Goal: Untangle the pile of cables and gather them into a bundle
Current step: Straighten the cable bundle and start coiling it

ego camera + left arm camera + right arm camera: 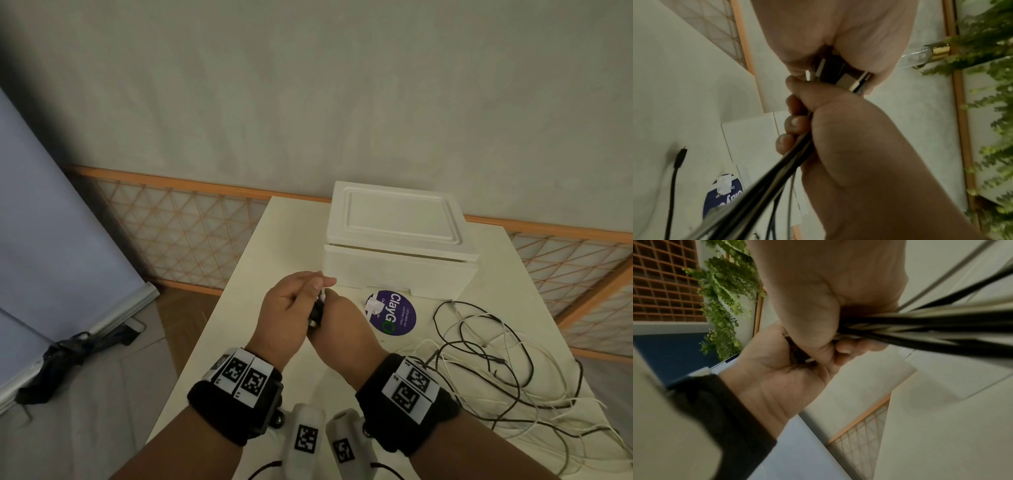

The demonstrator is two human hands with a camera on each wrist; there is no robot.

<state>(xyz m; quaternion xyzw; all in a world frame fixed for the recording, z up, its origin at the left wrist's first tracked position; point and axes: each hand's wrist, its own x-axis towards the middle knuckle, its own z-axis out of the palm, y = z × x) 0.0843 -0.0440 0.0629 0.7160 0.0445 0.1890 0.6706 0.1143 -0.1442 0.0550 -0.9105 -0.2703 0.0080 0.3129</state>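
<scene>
1. While clamped in the right hand (337, 325), cable ends (840, 76) sit gathered side by side: black and white plugs poking out just above the fist; fingers curled tight round the strands.
2. Left hand (291, 301) pressed against the same plugs from the far side of the grip; fingers partly bent over the tips, apparently squaring them up; whether truly pinching, cannot tell.
3. Trailing out below the fist, black and white cables (496, 370) running away to a loose heap on the table (239, 308); loops crossing one another there, well apart from the grip.
4. Done so far, by the look of it: ends collected into one hold.
5. Left to do: drawing the crossed loops free; coiling the slack into a bundle.
</scene>
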